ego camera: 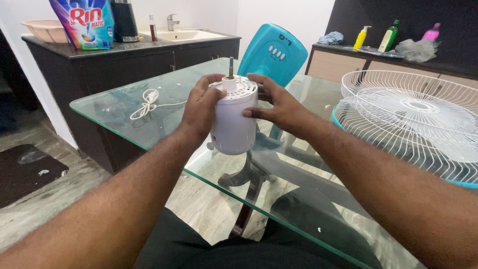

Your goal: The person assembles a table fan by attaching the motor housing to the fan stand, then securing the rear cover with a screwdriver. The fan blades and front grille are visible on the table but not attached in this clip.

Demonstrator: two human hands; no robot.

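Head view looks down on a big glass bench point(124, 107) that fills most of the shot, with a dark counter and sink behind its far edge. Next biggest thing is the white wire fan guard point(413, 119) lying flat at the bench's right edge, on top of a teal-rimmed part, probably parked there so it's out of the way. A teal fan base point(271, 52) stands upright at the far edge. A coiled white power cord point(148, 102) sits on the glass toward the left edge, well apart from the hands.

Near the front edge, the person has the white fan motor housing point(233, 122) standing on end, its metal shaft point(230, 67) pointing straight up. Left hand point(201, 107) wraps the left side, fingers curled shut over the vented top rim. Right hand point(279, 104) presses the right side, fingers spread flat against the shell and clamped on it. Looks like a two-sided grip to keep it steady and upright. Can't tell if its bottom actually touches the glass.
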